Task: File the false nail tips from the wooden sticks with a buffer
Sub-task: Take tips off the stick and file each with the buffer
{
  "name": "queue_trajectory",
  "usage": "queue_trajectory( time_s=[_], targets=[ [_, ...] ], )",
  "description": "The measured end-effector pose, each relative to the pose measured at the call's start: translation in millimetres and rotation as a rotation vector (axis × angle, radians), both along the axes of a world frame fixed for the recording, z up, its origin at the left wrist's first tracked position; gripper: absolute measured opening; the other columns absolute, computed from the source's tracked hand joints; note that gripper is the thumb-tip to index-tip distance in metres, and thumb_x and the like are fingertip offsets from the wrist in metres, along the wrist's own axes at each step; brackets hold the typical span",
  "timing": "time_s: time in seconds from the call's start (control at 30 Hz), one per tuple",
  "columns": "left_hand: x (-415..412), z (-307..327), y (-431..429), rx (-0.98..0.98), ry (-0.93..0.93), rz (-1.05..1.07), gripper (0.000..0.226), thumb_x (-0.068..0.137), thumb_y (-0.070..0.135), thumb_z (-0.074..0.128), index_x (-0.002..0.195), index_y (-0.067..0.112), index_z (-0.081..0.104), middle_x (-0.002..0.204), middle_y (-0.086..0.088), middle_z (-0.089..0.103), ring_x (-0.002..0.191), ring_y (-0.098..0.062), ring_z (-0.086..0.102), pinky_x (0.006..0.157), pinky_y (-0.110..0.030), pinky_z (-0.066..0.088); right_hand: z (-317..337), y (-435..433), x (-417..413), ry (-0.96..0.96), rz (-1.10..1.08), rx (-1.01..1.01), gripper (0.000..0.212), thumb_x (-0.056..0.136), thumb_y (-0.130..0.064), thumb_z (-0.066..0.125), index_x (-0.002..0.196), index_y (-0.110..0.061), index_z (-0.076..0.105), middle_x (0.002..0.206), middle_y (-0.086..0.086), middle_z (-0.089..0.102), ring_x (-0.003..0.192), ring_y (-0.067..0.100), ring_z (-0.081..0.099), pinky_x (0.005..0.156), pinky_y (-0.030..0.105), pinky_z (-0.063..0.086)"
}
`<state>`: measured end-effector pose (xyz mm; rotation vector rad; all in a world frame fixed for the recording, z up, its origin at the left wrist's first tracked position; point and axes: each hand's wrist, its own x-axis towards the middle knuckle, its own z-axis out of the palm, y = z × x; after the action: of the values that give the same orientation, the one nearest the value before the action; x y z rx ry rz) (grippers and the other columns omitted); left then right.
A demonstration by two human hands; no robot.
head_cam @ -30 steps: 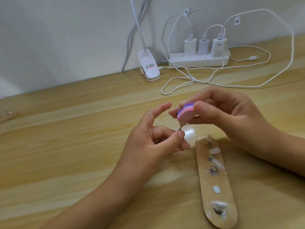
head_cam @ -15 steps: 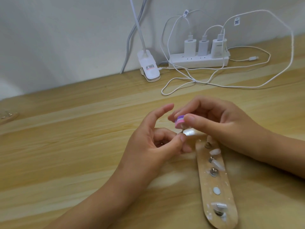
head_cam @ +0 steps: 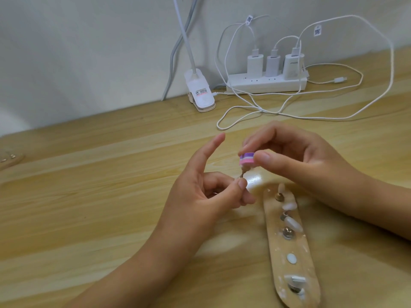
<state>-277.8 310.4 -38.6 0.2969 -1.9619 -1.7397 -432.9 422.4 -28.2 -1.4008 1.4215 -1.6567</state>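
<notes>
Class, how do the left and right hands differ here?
The left hand pinches a thin stem from below; the right hand pinches the pink-purple buffer above it. The left forefinger sticks out straight; the right hand's fingers all curl. Both use thumb and fingertips.

The left forearm comes in from the lower left and the right forearm from the right edge, both bare, so that the hands meet in the middle, raised off the surface. The left hand stands palm inward, its index finger stretched up and free, its thumb pressed against the curled middle fingers to pinch a small brown stem. The right hand arches just above it, knuckles up, pinching a pink-and-purple buffer between thumb tip and bent fingertips.
</notes>
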Motion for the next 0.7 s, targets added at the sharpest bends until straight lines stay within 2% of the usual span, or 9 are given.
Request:
queue_trajectory(
  time_s=[0.13,0.23,0.3,0.37,0.5,0.63,0.7],
  targets=[
    [-1.2,0.4,0.1,0.005,-0.010,0.028,0.041,0.083,0.015,0.068,0.119,0.025,0.051,0.072,-0.007,0.074,0.065,-0.010,0.066,0.065,-0.016,0.049,-0.3,0.0,-1.9,-0.053,-0.067,-0.099,0.018,0.086,-0.022,0.072,0.094,-0.011,0.062,0.093,0.001,0.070,0.092,0.013,0.069,0.083,0.021,0.053],
    [-0.9,-1.2,0.6,0.020,-0.038,0.027,0.017,0.081,0.018,0.067,0.095,0.017,0.058,0.069,-0.007,0.073,0.063,-0.009,0.066,0.063,-0.015,0.049,-2.7,-1.8,0.0,-0.003,-0.009,-0.042,0.020,0.084,-0.022,0.070,0.091,-0.007,0.060,0.094,0.001,0.069,0.094,0.011,0.067,0.082,0.021,0.052],
    [-0.6,-1.9,1.3,0.025,-0.037,0.024,0.010,0.080,0.017,0.067,0.086,0.016,0.059,0.068,-0.007,0.073,0.068,-0.010,0.068,0.062,-0.014,0.049,-2.4,-1.0,-1.1,-0.006,-0.087,-0.093,0.018,0.084,-0.022,0.073,0.088,-0.009,0.060,0.095,-0.001,0.068,0.096,0.011,0.066,0.081,0.020,0.051],
    [-0.7,-2.0,1.2,0.023,-0.034,0.026,0.009,0.080,0.016,0.067,0.081,0.016,0.059,0.067,-0.008,0.073,0.074,-0.011,0.071,0.062,-0.014,0.049,-0.9,0.5,-0.9,0.001,-0.104,-0.147,0.017,0.084,-0.022,0.071,0.087,-0.010,0.060,0.096,-0.002,0.066,0.096,0.011,0.065,0.081,0.021,0.052],
    [0.0,-2.7,0.3,0.005,-0.043,0.027,0.009,0.082,0.015,0.068,0.079,0.019,0.061,0.069,-0.008,0.074,0.066,-0.012,0.070,0.062,-0.016,0.051,-6.9,-2.7,-3.0,0.039,-0.049,0.071,0.020,0.083,-0.025,0.073,0.084,-0.011,0.060,0.092,-0.004,0.068,0.093,0.011,0.066,0.083,0.030,0.052],
    [-0.4,-2.1,0.4,-0.030,-0.055,0.033,0.009,0.082,0.019,0.067,0.078,0.024,0.061,0.071,-0.005,0.074,0.069,-0.014,0.070,0.064,-0.017,0.051,-1.4,-0.7,-1.6,-0.063,-0.058,-0.089,0.015,0.086,-0.021,0.072,0.083,-0.011,0.060,0.090,0.000,0.066,0.084,0.016,0.068,0.078,0.025,0.054],
    [0.2,-2.2,0.6,-0.036,-0.059,0.032,0.009,0.082,0.018,0.068,0.079,0.024,0.061,0.070,-0.005,0.074,0.068,-0.014,0.070,0.063,-0.017,0.051,-1.5,-1.0,-0.7,-0.053,0.004,-0.031,0.017,0.088,-0.021,0.071,0.083,-0.010,0.060,0.089,0.001,0.068,0.084,0.017,0.069,0.078,0.025,0.055]
  ],
)
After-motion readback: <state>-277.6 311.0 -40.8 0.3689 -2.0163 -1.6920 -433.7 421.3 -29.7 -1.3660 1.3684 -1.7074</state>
